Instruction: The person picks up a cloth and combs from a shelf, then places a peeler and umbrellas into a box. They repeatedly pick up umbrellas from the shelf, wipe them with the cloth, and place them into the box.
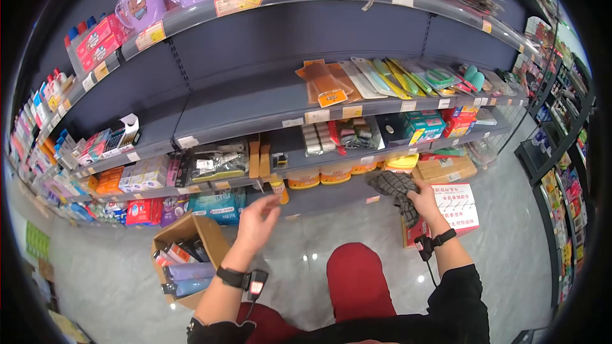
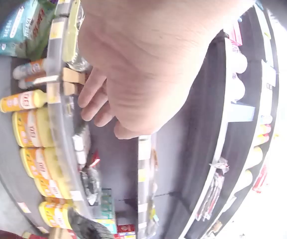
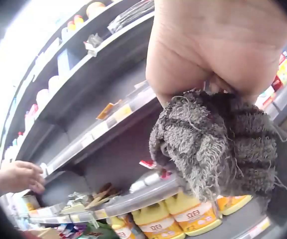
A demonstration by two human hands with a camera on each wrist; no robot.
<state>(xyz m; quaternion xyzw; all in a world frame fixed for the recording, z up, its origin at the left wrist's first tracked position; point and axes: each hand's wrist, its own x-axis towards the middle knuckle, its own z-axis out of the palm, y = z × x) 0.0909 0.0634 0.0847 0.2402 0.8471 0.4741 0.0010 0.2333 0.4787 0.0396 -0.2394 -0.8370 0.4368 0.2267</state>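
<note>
My right hand (image 1: 423, 204) grips a dark grey checked cloth (image 1: 396, 192), which hangs bunched in front of the bottom shelf. Loose threads fray from the rag's terry surface in the right wrist view, where the fingertips are hidden behind the palm and cloth. Holding nothing, my left hand (image 1: 257, 223) is out in front of the lower shelves with its fingers loosely bent. Yellow detergent jugs (image 1: 303, 179) stand in a row on the bottom shelf between the two hands.
An open cardboard box (image 1: 220, 242) of bottles and packs stands on the floor at left. A white and red carton (image 1: 456, 207) sits at right, beside my right wrist. Packaged brushes and tools (image 1: 395, 78) lie on the middle shelf (image 1: 236, 99). Purple mugs (image 1: 141, 3) stand above.
</note>
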